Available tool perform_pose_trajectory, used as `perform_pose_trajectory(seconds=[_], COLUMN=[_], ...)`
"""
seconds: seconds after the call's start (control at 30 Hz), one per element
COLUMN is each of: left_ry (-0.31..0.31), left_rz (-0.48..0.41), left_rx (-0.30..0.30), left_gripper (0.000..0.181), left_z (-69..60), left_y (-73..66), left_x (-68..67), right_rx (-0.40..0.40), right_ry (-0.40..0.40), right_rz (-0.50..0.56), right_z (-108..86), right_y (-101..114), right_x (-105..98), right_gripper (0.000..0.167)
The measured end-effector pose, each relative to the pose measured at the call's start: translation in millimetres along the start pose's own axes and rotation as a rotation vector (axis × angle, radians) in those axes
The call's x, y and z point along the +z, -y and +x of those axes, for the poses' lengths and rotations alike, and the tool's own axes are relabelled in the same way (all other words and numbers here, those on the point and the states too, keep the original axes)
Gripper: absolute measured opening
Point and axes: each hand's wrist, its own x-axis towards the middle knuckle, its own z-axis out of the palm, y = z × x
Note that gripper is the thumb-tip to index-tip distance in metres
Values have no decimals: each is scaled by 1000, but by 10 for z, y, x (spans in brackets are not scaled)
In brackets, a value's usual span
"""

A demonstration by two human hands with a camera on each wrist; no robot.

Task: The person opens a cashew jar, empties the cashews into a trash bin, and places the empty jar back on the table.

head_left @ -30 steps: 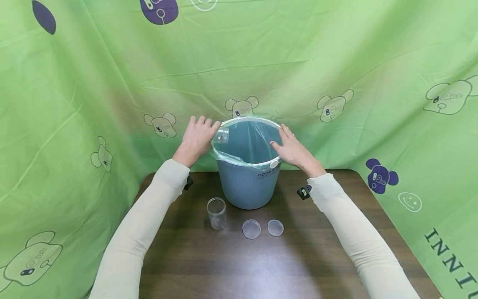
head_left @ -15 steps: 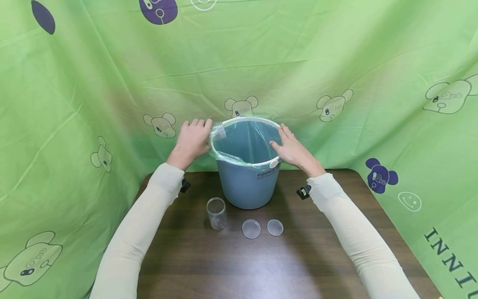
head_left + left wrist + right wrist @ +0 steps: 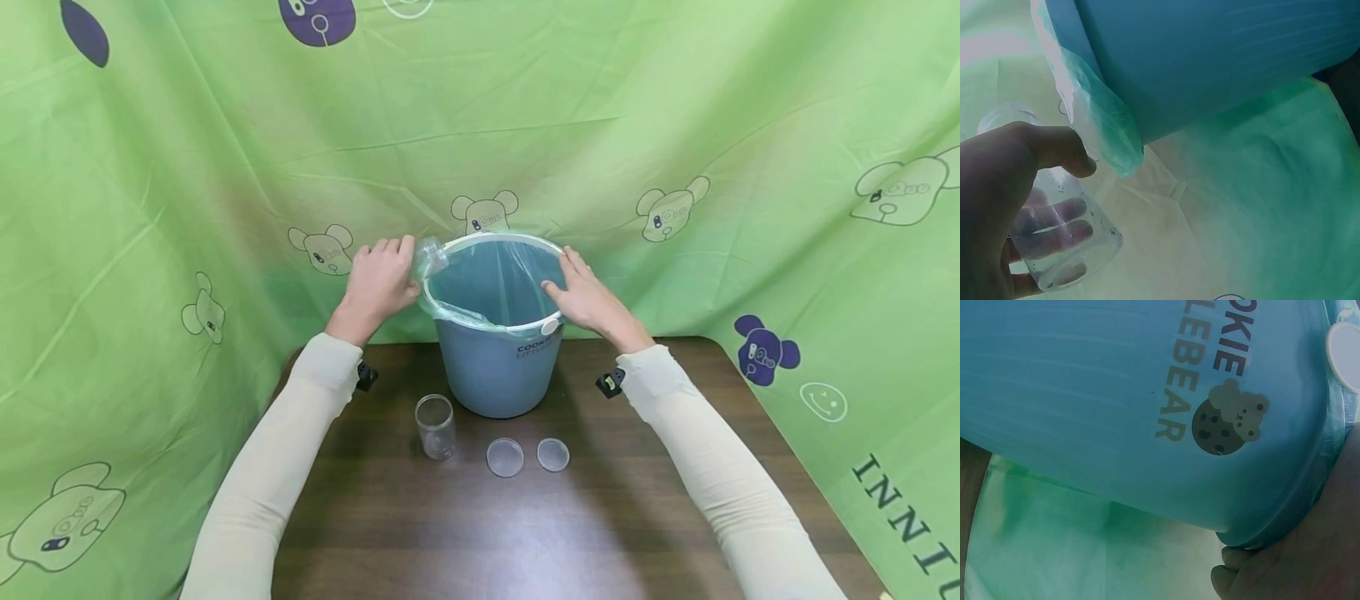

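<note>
A blue trash bin point(image 3: 498, 371) stands on the table, lined with a thin green plastic bag point(image 3: 1107, 125) folded over its white ring point(image 3: 480, 242). My left hand point(image 3: 378, 279) grips a clear jar point(image 3: 1066, 231) just outside the bin's left rim. Its mouth end tilts toward the bin; small dark specks cling to the wall. My right hand point(image 3: 592, 304) holds the right rim, thumb on the inner side and fingers over the outside. In front of the bin, a second clear jar point(image 3: 437, 429) stands upright. Two clear round lids point(image 3: 505, 457) lie beside it.
The brown wooden table point(image 3: 465, 525) ends close behind the bin. A green patterned cloth point(image 3: 420, 100) hangs at the back and along both sides. A round white knob point(image 3: 550, 327) sits at the bin's front rim.
My left hand has drawn the jar leftward, from inside the bin's mouth to over and outside the left rim, tilting it more. My right hand, lids and standing jar have stayed put.
</note>
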Motion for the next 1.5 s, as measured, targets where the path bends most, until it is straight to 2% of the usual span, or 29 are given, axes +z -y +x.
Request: perform_pose_trajectory(seconds=[0.5,0.8,1.5], left_ry=[-38,-66,-123], left_rz=[-111,-224,-335], left_rx=[-67,-120,-187], left_gripper=[61,61,54], left_z=[-131,-213,-422], left_y=[-16,-18,-40], left_x=[20,46,124], right_rx=[-10,-19,-4], right_ry=[-6,-15,-14], right_rz=[-11,-23,-9], right_z=[4,24,3], right_y=[2,0,1], right_x=[27,26,43], right_gripper=[81,82,82])
